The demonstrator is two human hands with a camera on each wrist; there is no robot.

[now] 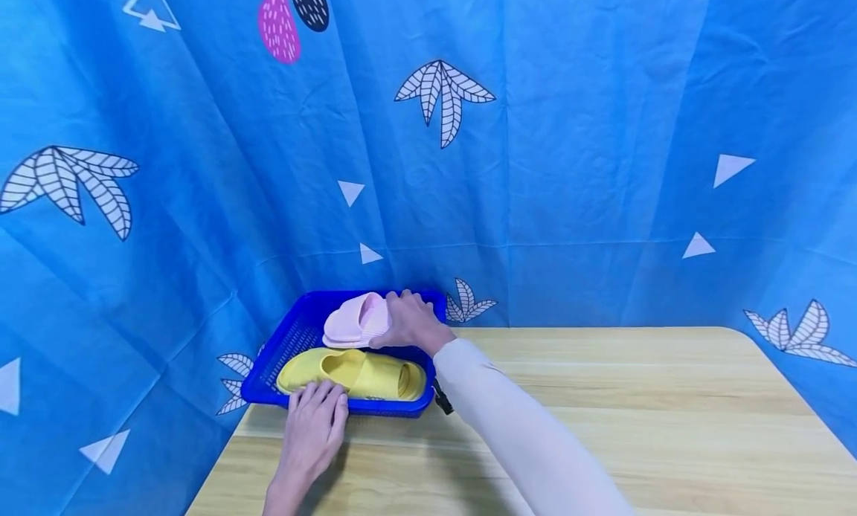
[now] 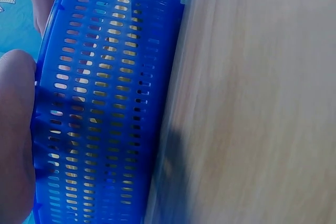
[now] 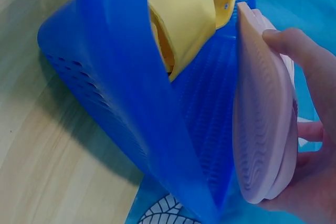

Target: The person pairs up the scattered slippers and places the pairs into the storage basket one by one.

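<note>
My right hand grips a pink slipper by its heel end, over the back of a blue plastic basket. In the right wrist view, two pink soles lie one against the other, tilted up on edge between thumb and fingers. A pair of yellow slippers lies along the front of the basket. My left hand rests over the basket's near rim, fingertips right at the yellow slippers. The left wrist view shows the slotted outer wall with part of that hand at its rim.
The basket stands on a light wooden table near its back left corner. A blue patterned curtain hangs close behind and to the left. A black buckle sticks out by the basket's right front corner.
</note>
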